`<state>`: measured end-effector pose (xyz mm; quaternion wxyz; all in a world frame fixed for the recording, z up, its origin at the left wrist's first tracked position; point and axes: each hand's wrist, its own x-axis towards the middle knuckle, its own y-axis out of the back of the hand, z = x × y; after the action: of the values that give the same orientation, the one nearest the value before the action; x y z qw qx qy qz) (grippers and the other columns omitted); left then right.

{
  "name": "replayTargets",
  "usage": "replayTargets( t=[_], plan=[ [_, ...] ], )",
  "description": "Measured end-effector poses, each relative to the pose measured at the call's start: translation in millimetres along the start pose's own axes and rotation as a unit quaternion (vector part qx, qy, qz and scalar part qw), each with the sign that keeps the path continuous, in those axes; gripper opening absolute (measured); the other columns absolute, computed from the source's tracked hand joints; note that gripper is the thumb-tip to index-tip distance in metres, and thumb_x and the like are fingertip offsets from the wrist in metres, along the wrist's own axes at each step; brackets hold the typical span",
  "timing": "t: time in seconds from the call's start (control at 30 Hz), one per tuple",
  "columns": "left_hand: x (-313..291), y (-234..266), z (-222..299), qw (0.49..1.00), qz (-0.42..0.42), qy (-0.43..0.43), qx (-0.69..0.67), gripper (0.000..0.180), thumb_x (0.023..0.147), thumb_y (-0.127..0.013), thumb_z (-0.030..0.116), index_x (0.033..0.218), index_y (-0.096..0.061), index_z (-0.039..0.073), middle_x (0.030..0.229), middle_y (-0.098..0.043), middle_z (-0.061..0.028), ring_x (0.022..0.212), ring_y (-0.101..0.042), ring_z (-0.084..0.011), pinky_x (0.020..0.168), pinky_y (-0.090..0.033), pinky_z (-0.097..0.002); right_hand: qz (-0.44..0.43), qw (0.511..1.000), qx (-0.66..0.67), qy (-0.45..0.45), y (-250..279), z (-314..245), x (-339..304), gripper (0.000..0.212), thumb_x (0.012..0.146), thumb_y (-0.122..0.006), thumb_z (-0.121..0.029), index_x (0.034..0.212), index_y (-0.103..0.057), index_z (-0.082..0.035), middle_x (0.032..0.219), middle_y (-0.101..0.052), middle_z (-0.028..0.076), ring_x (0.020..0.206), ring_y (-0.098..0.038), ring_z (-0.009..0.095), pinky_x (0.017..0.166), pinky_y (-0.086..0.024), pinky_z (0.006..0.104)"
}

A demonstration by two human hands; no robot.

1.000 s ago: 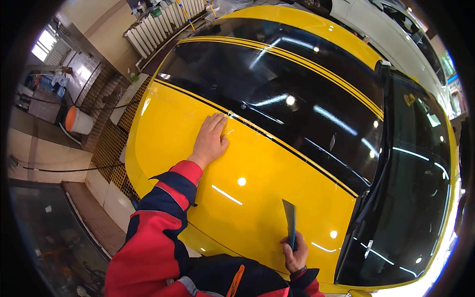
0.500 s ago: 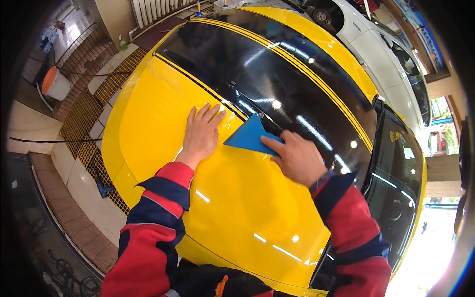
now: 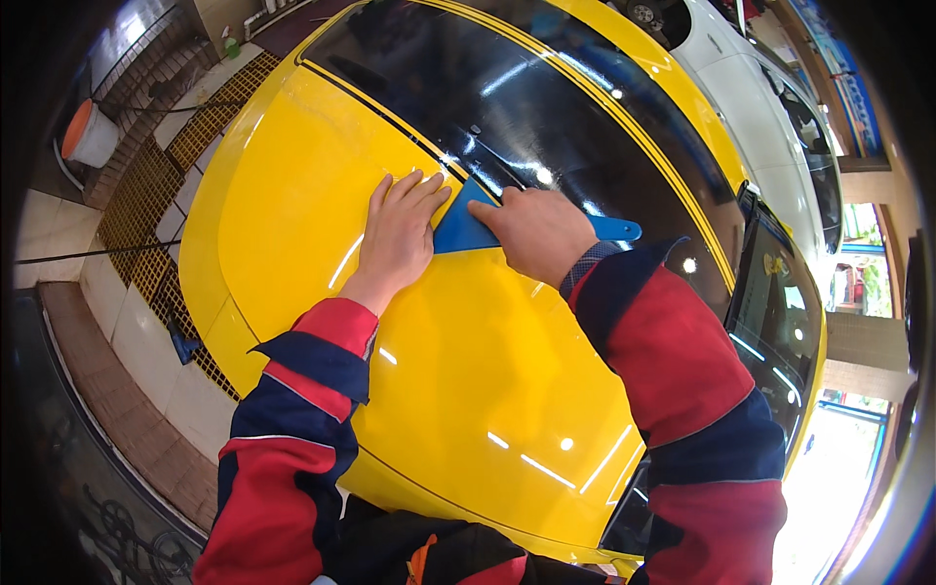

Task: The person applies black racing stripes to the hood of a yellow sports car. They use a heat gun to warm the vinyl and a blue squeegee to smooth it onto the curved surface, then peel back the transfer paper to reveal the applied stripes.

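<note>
A yellow car hood (image 3: 292, 185) with a broad glossy black stripe (image 3: 409, 83) lies under both arms. My left hand (image 3: 398, 229) rests flat on the yellow part, fingers stretched out, holding nothing. My right hand (image 3: 544, 234) grips a blue triangular squeegee (image 3: 460, 226), whose handle end sticks out on the right past my wrist. The squeegee's blade lies at the border of yellow and black, its left corner close to my left fingers. My right palm and the rest of the grip are hidden behind the back of the hand.
The dark windshield (image 3: 775, 302) is at the right. Beyond the hood stands a white car (image 3: 751, 107). To the left are a yellow floor grating (image 3: 141, 214), a white bucket (image 3: 93, 136) with an orange inside, and a green spray bottle (image 3: 230, 44).
My right hand has moved left with the squeegee, closer to my left hand, and the squeegee's handle end now shows. My left hand stays flat on the hood. The view has shifted slightly.
</note>
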<state>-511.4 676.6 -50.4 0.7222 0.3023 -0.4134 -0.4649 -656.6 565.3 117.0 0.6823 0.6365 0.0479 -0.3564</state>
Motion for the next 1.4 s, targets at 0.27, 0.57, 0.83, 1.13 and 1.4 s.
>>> replayTargets(
  t=[0.27,0.57,0.83,1.13,1.4],
  plan=[
    [-1,4,2,1.0,-0.01,-0.004,0.023,0.038,0.111,-0.062,0.015,0.148,-0.069,0.015,0.16,-0.062,-0.006,0.157,-0.046,-0.0293,0.135,-0.022,-0.0533,-0.052,0.997,0.05,-0.019,7,11,-35,0.053,0.093,-0.084,-0.013,0.145,-0.073,-0.018,0.119,-0.081,0.012,0.103,-0.077,0.033,0.09,-0.063,0.0422],
    [-1,7,5,1.0,-0.022,0.004,0.017,0.038,0.112,-0.06,0.015,0.149,-0.068,0.015,0.161,-0.061,-0.006,0.157,-0.045,-0.0296,0.136,-0.021,-0.0521,-0.057,0.993,0.091,-0.051,-10,21,-84,0.05,0.097,-0.074,-0.008,0.146,-0.073,-0.017,0.119,-0.08,0.014,0.104,-0.077,0.035,0.092,-0.063,0.0429],
    [-1,8,11,0.999,-0.031,0.012,0.027,0.037,0.112,-0.058,0.014,0.149,-0.068,0.014,0.161,-0.061,-0.0076,0.157,-0.046,-0.0301,0.136,-0.022,-0.0519,-0.024,0.974,0.168,-0.151,-11,59,-179,0.061,0.1,-0.072,-0.023,0.158,-0.056,-0.017,0.125,-0.073,0.02,0.114,-0.073,0.04,0.099,-0.061,0.0452],
    [-10,31,67,0.996,0.006,0.045,-0.071,0.056,0.101,-0.075,0.015,0.155,-0.058,0.014,0.164,-0.054,-0.0132,0.157,-0.041,-0.0354,0.134,-0.025,-0.0529,-0.04,0.867,0.448,-0.213,-56,35,-227,0.067,0.113,-0.059,-0.042,0.163,-0.043,0.0,0.134,-0.072,0.028,0.114,-0.075,0.038,0.104,-0.059,0.0427],
    [-96,42,175,0.969,-0.138,-0.134,-0.158,0.032,0.093,-0.079,0.001,0.124,-0.079,0.009,0.127,-0.078,-0.0126,0.128,-0.068,-0.0322,0.116,-0.049,-0.0446,-0.044,0.63,0.764,-0.131,-98,-20,-257,0.054,0.107,-0.072,-0.031,0.151,-0.061,-0.001,0.132,-0.072,0.023,0.115,-0.073,0.039,0.105,-0.059,0.0405]
  ],
)
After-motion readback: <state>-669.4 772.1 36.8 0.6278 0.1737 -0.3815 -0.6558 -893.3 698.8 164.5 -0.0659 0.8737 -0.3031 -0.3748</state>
